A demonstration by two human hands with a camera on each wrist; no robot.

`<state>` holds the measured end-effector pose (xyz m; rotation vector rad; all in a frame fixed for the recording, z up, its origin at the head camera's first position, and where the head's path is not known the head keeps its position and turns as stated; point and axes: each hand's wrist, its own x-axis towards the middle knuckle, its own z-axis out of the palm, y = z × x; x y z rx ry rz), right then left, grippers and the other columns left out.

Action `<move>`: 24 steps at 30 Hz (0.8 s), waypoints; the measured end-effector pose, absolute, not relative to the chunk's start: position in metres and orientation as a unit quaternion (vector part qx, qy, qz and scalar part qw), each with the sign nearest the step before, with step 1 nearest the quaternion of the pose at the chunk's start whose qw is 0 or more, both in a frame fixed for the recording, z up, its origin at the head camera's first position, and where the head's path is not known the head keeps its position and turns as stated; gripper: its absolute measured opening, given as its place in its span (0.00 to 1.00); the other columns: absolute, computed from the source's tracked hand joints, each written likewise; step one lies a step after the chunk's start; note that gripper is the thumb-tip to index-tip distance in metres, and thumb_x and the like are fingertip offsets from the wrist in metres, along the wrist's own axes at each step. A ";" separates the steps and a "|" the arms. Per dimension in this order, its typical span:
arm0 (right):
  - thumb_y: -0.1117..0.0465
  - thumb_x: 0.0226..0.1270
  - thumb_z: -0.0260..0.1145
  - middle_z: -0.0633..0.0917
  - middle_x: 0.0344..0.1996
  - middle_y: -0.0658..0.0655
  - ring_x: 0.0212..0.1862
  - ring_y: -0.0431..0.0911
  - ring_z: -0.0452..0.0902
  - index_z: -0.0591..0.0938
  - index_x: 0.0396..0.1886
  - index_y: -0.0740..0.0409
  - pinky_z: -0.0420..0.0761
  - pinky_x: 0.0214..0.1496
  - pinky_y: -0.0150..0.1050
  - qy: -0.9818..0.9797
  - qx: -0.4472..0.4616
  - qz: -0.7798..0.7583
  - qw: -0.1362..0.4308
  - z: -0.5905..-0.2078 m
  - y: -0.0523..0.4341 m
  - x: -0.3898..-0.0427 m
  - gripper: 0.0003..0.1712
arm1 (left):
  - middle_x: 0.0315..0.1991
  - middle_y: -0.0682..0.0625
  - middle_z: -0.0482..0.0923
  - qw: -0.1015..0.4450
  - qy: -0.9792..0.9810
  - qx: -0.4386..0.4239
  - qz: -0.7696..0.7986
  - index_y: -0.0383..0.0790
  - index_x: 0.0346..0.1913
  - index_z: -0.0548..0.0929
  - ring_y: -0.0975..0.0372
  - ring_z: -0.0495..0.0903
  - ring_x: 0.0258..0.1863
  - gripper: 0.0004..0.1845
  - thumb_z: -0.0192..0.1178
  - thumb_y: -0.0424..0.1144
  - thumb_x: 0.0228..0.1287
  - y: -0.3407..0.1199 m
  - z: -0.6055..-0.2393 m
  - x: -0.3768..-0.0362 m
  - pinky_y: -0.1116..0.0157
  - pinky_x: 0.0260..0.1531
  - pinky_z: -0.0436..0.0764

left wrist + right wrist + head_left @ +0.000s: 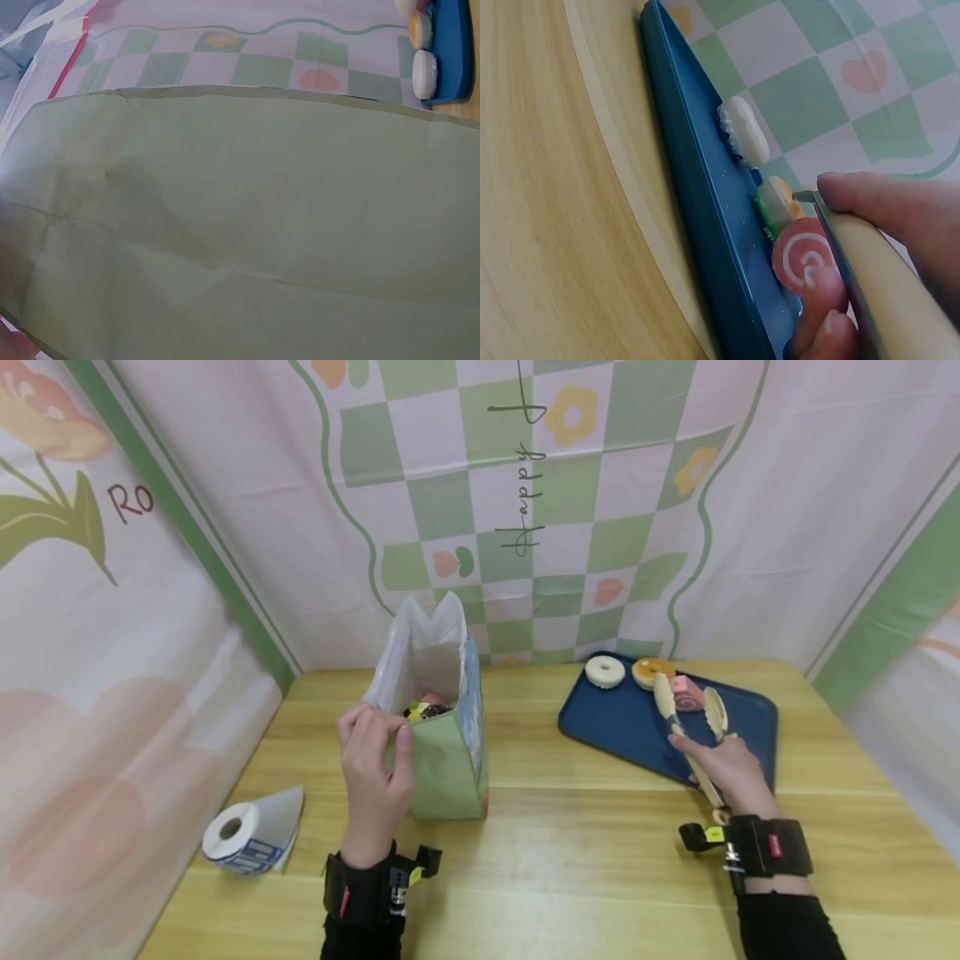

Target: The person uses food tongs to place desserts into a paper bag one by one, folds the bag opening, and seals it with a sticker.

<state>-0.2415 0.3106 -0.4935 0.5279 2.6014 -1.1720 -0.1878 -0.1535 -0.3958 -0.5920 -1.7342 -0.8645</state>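
Note:
A green paper bag (448,752) stands open on the wooden table, with small toy foods inside. My left hand (372,768) pinches its near rim; the left wrist view is filled by the bag's green side (240,225). My right hand (723,768) grips cream tongs (684,714) over a blue tray (637,727). The tong tips stand either side of a pink swirl roll (686,693), seen also in the right wrist view as the pink swirl roll (802,259). A white donut (604,671) and an orange donut (647,671) lie at the tray's far edge.
A roll of white-and-blue labels (251,837) lies near the table's front left. Patterned cloth walls (525,510) close in the back and both sides. Bare wood (592,852) stretches between the bag and the tray.

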 end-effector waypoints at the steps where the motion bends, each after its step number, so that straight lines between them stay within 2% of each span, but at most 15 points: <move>1: 0.18 0.52 0.54 0.86 0.26 0.55 0.29 0.48 0.82 0.52 0.70 0.79 0.77 0.28 0.41 0.890 0.180 -0.402 0.119 -0.494 0.311 -0.241 0.73 | 0.24 0.48 0.74 0.529 -0.727 -0.248 -0.362 0.35 0.26 0.76 0.57 0.71 0.28 0.19 0.48 0.43 0.75 -0.153 -0.396 -0.188 0.57 0.55 0.66; 9: 0.20 0.56 0.54 0.85 0.24 0.54 0.25 0.47 0.82 0.56 0.69 0.79 0.78 0.26 0.42 0.891 0.176 -0.403 0.115 -0.497 0.311 -0.240 0.68 | 0.23 0.48 0.74 0.531 -0.725 -0.250 -0.360 0.34 0.26 0.76 0.57 0.71 0.28 0.20 0.48 0.43 0.75 -0.153 -0.395 -0.188 0.56 0.53 0.66; 18: 0.22 0.60 0.51 0.82 0.35 0.61 0.28 0.47 0.82 0.47 0.72 0.77 0.79 0.28 0.42 0.882 0.178 -0.421 0.113 -0.498 0.309 -0.243 0.67 | 0.24 0.48 0.74 0.531 -0.726 -0.248 -0.360 0.35 0.26 0.76 0.57 0.71 0.28 0.20 0.48 0.44 0.75 -0.153 -0.395 -0.188 0.57 0.53 0.66; 24: 0.22 0.60 0.50 0.79 0.41 0.65 0.31 0.47 0.82 0.49 0.72 0.76 0.79 0.29 0.43 0.878 0.178 -0.431 0.106 -0.495 0.309 -0.241 0.65 | 0.24 0.48 0.75 0.531 -0.726 -0.248 -0.360 0.35 0.27 0.77 0.57 0.72 0.28 0.20 0.49 0.44 0.75 -0.154 -0.397 -0.188 0.56 0.53 0.66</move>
